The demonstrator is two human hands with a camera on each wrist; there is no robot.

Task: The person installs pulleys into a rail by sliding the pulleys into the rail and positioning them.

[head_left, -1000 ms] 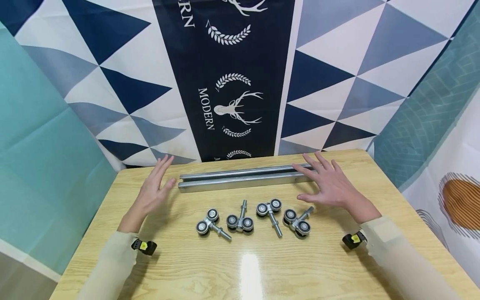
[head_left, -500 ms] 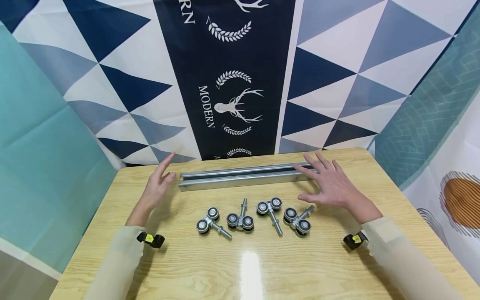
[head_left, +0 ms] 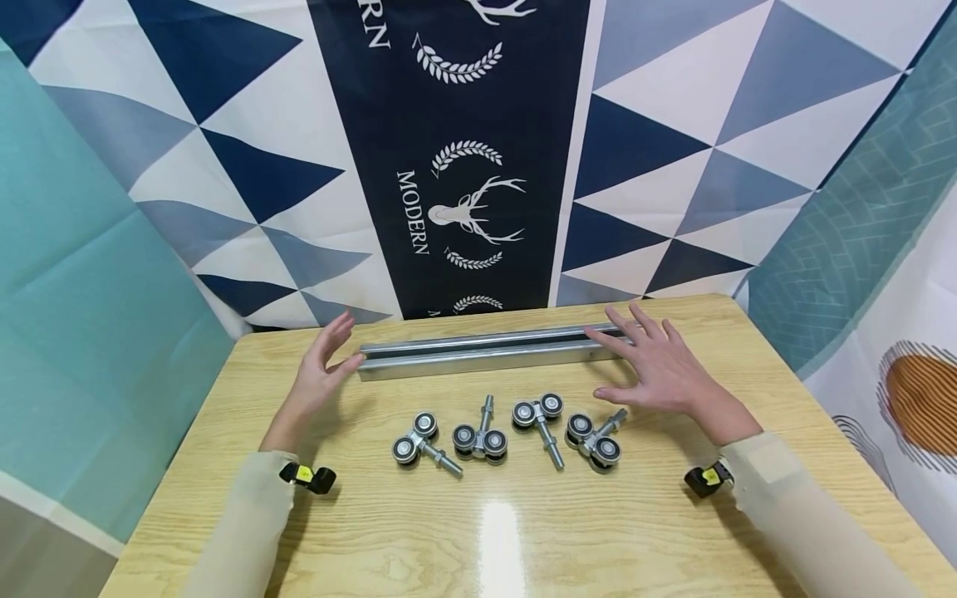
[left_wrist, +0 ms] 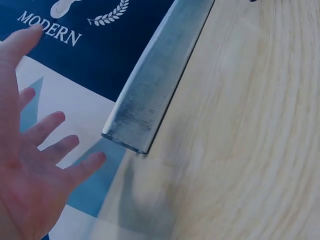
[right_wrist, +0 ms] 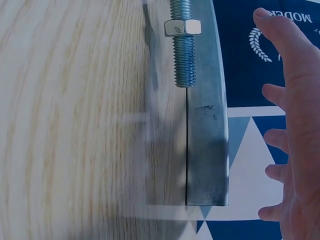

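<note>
A grey metal channel rail, its slot facing up, lies along the back of the wooden table. My left hand hovers at the rail's left end, fingers spread, thumb tip overlapping the corner in the head view. In the left wrist view a gap shows between that hand and the rail. Over the rail's right end, my right hand is spread with nothing in it, hiding that end in the head view. Nearest to its thumb is a twin-wheel roller with a threaded bolt; the bolt shows large in the right wrist view.
Several similar rollers lie in a row in front of the rail, among them one at the left, one upright-bolted and one beside it. Patterned cloth hangs behind the table; teal cloth hangs at the left.
My left hand has moved a little to the right, up to the rail's left end, its fingers shifting along the way. The right hand, the rail and the rollers stay in place.
</note>
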